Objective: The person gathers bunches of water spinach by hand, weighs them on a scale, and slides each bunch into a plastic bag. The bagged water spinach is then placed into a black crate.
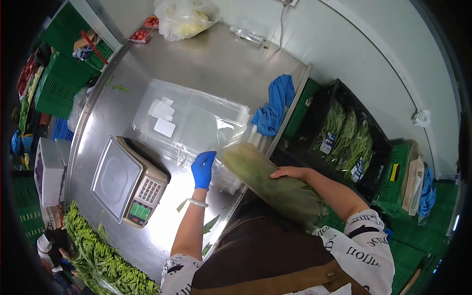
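My left hand (202, 170), in a blue glove, is closed in a pinch at the loose clear end of a plastic bag of leafy greens (275, 179). The film between its fingertips is hard to make out. Bare, my right hand (291, 172) lies over the filled bag with its fingers curved round the side. The bag slants across the table's front edge against my apron, its leafy end toward me. Just beyond my left hand lies a stack of flat clear plastic bags (191, 115) with white labels (164, 127) on top.
A scale (130, 182) stands left on the steel table (196, 56), with a pile of green stems (105, 255) nearer me. A blue cloth (275, 105) lies at the right edge, beside a black crate (339, 88) of bagged greens. Tomatoes (141, 35) sit at the back.
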{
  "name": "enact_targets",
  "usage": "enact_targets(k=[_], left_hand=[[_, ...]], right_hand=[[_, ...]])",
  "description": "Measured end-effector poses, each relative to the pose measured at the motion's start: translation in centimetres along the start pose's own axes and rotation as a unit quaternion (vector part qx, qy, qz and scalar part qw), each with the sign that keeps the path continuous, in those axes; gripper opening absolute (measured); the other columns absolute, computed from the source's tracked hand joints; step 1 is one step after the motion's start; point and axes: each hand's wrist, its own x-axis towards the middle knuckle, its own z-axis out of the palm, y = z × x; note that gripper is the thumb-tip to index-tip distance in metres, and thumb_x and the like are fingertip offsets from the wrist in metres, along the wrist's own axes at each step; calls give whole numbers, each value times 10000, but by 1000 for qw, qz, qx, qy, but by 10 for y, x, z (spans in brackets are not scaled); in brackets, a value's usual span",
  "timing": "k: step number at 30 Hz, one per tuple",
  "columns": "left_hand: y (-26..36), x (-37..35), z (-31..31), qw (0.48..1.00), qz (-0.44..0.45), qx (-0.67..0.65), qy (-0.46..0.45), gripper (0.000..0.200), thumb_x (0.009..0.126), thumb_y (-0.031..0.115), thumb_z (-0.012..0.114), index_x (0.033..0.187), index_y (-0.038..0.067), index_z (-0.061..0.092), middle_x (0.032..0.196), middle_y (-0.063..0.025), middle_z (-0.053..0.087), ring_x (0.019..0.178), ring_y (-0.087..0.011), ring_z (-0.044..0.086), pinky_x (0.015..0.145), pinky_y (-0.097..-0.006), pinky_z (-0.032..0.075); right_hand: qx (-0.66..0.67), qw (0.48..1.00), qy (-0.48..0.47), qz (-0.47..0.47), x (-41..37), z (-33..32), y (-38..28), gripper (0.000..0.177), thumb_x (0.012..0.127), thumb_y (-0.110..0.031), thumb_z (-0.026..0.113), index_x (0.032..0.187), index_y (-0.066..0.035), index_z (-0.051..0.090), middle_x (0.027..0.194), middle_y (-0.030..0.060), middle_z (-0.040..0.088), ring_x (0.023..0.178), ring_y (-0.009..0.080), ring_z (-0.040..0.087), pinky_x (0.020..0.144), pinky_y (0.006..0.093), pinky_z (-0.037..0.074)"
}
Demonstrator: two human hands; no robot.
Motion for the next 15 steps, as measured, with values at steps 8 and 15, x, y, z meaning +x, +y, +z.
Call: enact_targets(k=[8, 15], left_hand=[[75, -25, 20, 951, 273, 125, 71, 149, 781, 12, 640, 917, 60, 679, 1028, -92, 664, 1074, -294, 572, 940, -394, 428], [64, -2, -32, 977, 132, 64, 155, 159, 873, 12, 585, 1023, -2, 635, 1141, -130, 640, 1066, -202, 591, 950, -310, 430]], right_hand=[[119, 992, -8, 49, -3, 45, -29, 504, 859, -411, 603, 1218, -59, 567, 1130, 82, 626, 924, 169, 628, 845, 321, 496], [81, 996, 17, 20, -12, 68, -45, 505, 873, -431, 581, 1224, -70, 565, 1116, 68, 633, 923, 165, 624, 850, 311, 486]])
